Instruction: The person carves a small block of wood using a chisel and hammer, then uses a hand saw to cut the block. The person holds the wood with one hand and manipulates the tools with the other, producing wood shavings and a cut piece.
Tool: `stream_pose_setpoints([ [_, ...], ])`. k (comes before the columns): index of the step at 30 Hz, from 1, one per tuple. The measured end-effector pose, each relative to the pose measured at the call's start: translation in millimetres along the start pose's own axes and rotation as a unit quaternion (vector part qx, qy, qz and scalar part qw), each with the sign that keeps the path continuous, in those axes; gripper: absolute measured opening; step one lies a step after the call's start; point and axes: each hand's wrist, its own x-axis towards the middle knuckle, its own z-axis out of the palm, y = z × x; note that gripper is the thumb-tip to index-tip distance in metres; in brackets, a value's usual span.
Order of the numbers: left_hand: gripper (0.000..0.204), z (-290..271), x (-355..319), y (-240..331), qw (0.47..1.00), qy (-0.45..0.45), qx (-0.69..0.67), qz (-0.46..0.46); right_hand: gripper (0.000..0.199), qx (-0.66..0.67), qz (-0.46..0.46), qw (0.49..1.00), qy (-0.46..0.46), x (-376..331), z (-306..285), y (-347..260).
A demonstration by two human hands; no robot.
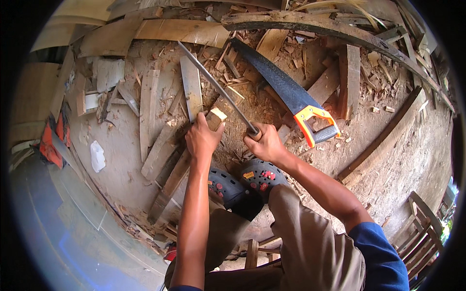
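Observation:
My right hand (266,142) is closed round the short wooden handle of a machete (217,85). Its long, narrow-looking blade slants up and to the left, the tip above a pale wood strip (191,82). Lower left of the handle, my left hand (203,136) grips a piece of wood (218,114) with a pale, fresh-cut end showing between thumb and fingers. The blade passes above that end, apart from my left fingers. Right of the machete, a handsaw (281,77) with a dark blade and an orange and grey handle lies on the ground.
Wood chips and offcuts litter the dirt floor. A long curved beam (310,26) crosses the far side, and another curved plank (383,138) lies at right. Dark clogs (264,178) are on my feet, close below my hands. A slatted wooden piece (421,242) stands lower right.

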Motion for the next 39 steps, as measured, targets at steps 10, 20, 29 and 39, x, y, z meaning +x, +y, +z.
stream_pose_setpoints([
  [10,0.061,2,-3,-3,1.000,0.009,-0.011,0.018,0.027,-0.004,0.023,1.000,-0.007,-6,2,11],
  [20,0.061,-2,5,3,1.000,0.014,0.010,0.010,0.029,-0.056,0.083,0.991,-0.084,1,-2,21],
  [29,0.061,-7,4,8,1.000,0.005,-0.007,-0.006,0.022,-0.023,0.042,0.997,-0.059,6,0,18],
  [39,0.058,-2,4,4,1.000,0.029,0.006,0.007,0.030,-0.128,0.070,0.985,-0.092,14,9,22],
])
